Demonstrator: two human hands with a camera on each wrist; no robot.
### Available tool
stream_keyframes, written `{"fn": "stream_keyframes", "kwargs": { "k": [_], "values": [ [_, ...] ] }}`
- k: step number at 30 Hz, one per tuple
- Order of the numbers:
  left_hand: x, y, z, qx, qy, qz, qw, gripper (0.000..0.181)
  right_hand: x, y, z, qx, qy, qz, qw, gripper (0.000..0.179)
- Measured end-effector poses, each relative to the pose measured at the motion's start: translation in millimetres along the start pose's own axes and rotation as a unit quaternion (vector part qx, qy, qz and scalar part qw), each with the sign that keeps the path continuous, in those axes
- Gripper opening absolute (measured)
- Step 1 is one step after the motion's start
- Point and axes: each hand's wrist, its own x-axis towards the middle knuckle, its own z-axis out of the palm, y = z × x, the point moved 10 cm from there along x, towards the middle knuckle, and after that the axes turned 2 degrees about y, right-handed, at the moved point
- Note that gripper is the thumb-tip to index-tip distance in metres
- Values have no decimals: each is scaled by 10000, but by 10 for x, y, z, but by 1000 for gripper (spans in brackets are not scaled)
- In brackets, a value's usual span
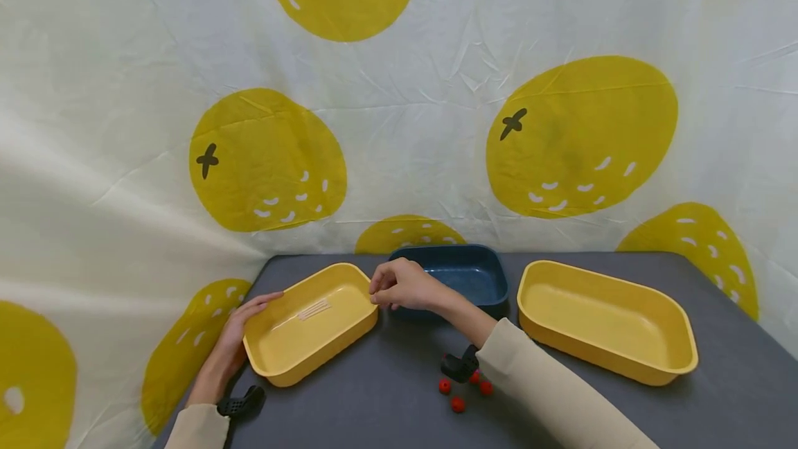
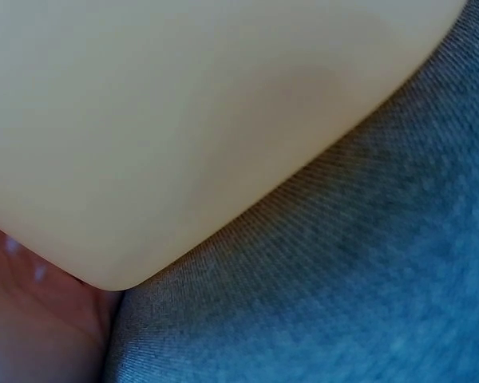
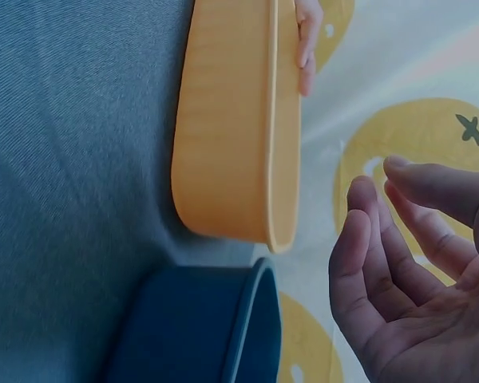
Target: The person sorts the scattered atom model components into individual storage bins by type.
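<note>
My left hand [image 1: 235, 331] rests along the outer left side of a yellow tray [image 1: 330, 347], its fingers reaching forward at the rim. Several thin pale sticks [image 1: 314, 309] lie side by side on that tray's floor. In the left wrist view, the tray's wall [image 2: 184, 144] fills much of the picture, and part of the left palm [image 2: 40, 319] shows beside it. Over the tray's right end is my right hand [image 1: 405, 284], its fingers loosely bent. The right wrist view shows a gap between thumb [image 3: 431, 185] and fingers, with nothing visible in it.
A dark blue tray [image 1: 470, 286] stands at the back, partly behind the right hand. To the right is a second yellow tray [image 1: 598, 314]. Several small red beads [image 1: 458, 404] lie on the grey table by the right forearm. A lemon-print curtain [image 1: 424, 158] hangs behind.
</note>
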Motion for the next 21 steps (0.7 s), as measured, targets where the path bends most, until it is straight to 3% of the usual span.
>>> {"fn": "stream_keyframes", "kwargs": {
  "k": [11,21],
  "values": [
    [-9,20,-8,33,-8,33,10000,52,-324,49,-174,89,-31,-145,9999,6],
    [-57,63,57,-146,-370,104,9992,55,-643,281,-380,131,86,-199,9997,9]
  ]
}}
